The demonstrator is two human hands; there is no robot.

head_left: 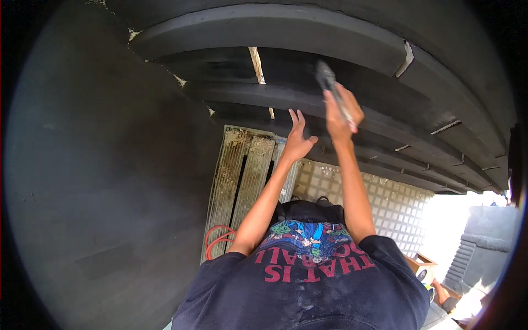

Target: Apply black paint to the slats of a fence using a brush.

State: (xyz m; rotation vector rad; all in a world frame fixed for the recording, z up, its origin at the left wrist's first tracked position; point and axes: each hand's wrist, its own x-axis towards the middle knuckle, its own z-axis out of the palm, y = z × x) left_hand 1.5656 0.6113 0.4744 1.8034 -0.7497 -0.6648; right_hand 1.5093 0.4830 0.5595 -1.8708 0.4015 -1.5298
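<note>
My right hand (pixel 342 113) is raised and shut on a dark-handled brush (pixel 325 76), whose tip is against a black-painted stepped moulding (pixel 286 33) overhead. My left hand (pixel 297 140) is just to its left and lower, holding nothing. Its fingers are spread and its fingertips rest at the edge of one of the dark ledges (pixel 258 93). Both forearms reach up from my dark printed shirt at the bottom of the view.
A black wall (pixel 110 165) fills the left side. Pale wooden strips (pixel 256 65) show between the dark ledges. Below me lie dirty wooden planks (pixel 242 176), a red coiled cable (pixel 217 239), a tiled floor (pixel 385 203) and an open box (pixel 421 264).
</note>
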